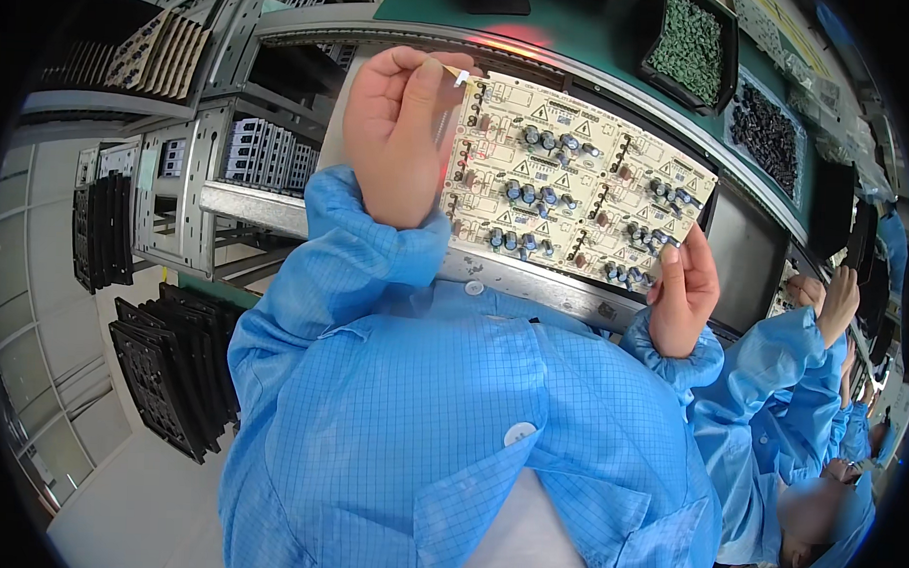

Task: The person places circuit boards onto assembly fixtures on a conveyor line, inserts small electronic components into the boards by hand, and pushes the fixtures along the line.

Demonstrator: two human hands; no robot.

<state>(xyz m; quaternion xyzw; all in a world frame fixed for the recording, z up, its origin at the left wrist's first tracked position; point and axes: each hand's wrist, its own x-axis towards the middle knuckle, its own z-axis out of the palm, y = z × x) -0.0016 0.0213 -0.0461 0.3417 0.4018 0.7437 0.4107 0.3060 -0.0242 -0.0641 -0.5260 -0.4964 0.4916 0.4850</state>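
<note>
A cream circuit board panel (568, 178) with printed markings is held tilted in front of me. Rows of dark blue cylindrical capacitors and small brown parts stand on it. My right hand (686, 292) grips the panel's right edge near the lower corner, thumb on the face. At the upper left corner, my left hand (400, 132) is closed in a pinch on a small thin piece with a white end (462, 77). That white end is beside or touching the corner; I cannot tell which. Its exact kind is too small to make out.
A metal rail (535, 282) runs between me and the panel. At the back right are a black bin of green parts (688, 47) and a bag of black parts (765, 135). Black trays (166, 374) and racks stand left. Co-workers in blue (772, 365) work close on the right.
</note>
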